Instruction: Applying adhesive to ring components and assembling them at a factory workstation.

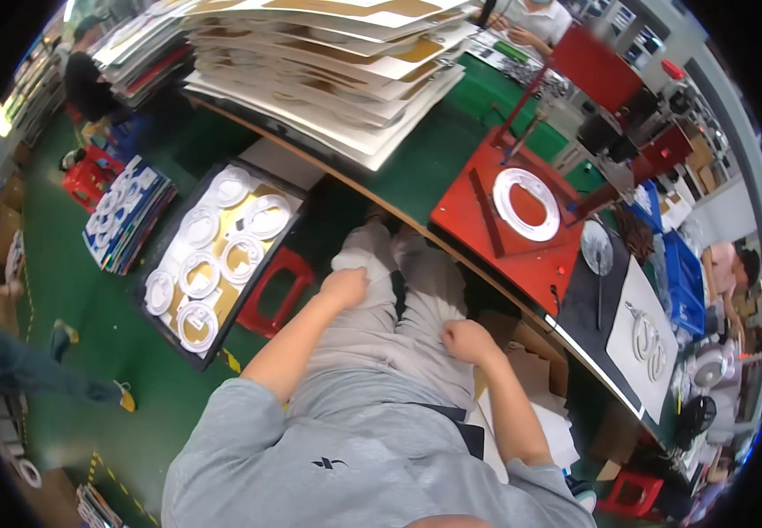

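Note:
My left hand [346, 289] is closed, its fingers curled at the light grey trousers [372, 330] near the knee. At the outer side of the other leg, my right hand [469, 341] is also closed against the cloth. Both seem to grip the fabric, though the fingertips are hidden. On the bench in front, a red press machine [506, 231] carries a white ring [527, 205] lying flat on its base. To the left, a black-rimmed tray [225, 346] holds several white round parts [200, 275] on yellowish and white sheets.
Stacked white sheets or trays [328, 97] rise at the bench's far left. A red stool [279, 290] stands beside the tray; another pile of parts [130, 216] sits farther left. Blue bins [684, 277] and a white sheet with ring parts [643, 343] lie right. Other people work around; one walks at left.

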### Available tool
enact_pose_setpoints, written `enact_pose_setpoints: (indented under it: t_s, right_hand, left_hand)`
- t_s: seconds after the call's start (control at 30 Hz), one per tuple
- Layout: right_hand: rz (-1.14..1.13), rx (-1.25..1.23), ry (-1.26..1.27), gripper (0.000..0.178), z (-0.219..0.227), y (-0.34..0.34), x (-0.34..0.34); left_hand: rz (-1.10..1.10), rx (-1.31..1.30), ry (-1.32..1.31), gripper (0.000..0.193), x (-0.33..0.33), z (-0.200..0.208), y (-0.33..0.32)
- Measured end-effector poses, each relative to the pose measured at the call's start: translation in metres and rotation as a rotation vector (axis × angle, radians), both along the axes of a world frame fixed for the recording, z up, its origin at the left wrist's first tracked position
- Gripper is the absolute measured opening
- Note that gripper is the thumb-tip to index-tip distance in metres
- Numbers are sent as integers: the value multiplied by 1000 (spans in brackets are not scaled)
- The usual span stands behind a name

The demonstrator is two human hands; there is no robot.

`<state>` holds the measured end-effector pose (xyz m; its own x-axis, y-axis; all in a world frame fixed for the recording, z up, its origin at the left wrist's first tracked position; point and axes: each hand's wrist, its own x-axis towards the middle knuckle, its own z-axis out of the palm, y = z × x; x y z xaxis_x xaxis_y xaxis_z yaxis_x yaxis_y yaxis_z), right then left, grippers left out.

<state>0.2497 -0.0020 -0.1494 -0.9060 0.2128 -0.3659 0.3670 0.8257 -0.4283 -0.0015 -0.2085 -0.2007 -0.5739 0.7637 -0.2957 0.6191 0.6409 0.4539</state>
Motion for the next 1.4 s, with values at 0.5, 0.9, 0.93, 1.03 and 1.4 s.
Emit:
enact_pose_setpoints:
  t_s: [0.5,0.9,0.93,1.03,1.4]
  right_hand:
    - [-246,303,1000,20,177,26,-56]
    - [-232,606,685,67,136,-8,-46]
    - [-208,493,713,65,140,-29,-42]
    - [-27,136,867,39,154,-76,-37]
    - [-145,-1071,160,21,-21,-85,-127]
  left_hand:
    - [18,50,71,27,61,7,14]
    - [-91,412,-830,42,31,165,-98]
    - [-113,512,-831,39,20,196,-115]
    - [-7,858,-789,31,-26,267,-144]
    - [385,942,430,58,-321,418,6]
